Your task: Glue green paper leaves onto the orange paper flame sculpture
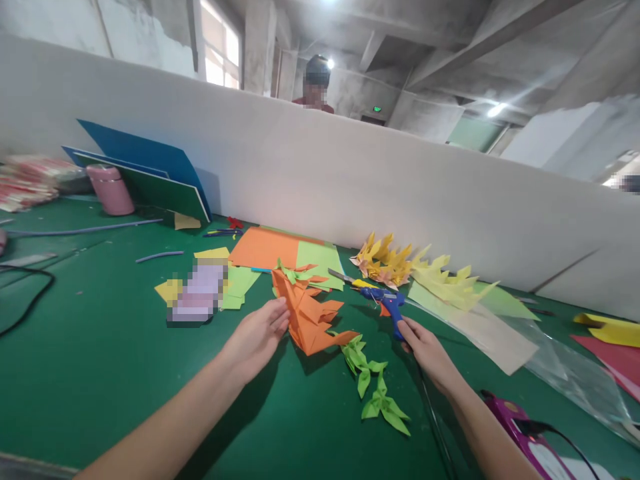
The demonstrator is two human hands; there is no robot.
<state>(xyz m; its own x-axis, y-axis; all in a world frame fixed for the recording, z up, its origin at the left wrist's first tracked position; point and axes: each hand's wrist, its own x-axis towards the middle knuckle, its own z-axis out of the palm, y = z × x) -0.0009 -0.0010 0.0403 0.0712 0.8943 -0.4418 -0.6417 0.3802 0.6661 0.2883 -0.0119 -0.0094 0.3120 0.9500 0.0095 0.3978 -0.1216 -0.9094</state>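
Note:
My left hand (265,333) is closed on the left edge of a folded orange paper piece (313,320) with several pointed tips. Some green folded paper (295,273) shows at its upper edge. In my right hand (427,350) is a blue hot glue gun (387,300), its nozzle directed left toward the orange piece and its cord trailing down. Between my hands, on the table, lie light green folded paper leaves (383,403). Behind the glue gun's nozzle rests a utility knife (355,280) with a yellow handle.
Yellow pointed paper pieces (385,260) stand along the white partition (350,180). Orange sheets (265,248) and a blurred purple item (200,290) lie left. A pink bottle (111,190) stands by blue boards (145,157). A purple device (525,433) sits at lower right. Another person (315,87) is beyond the partition.

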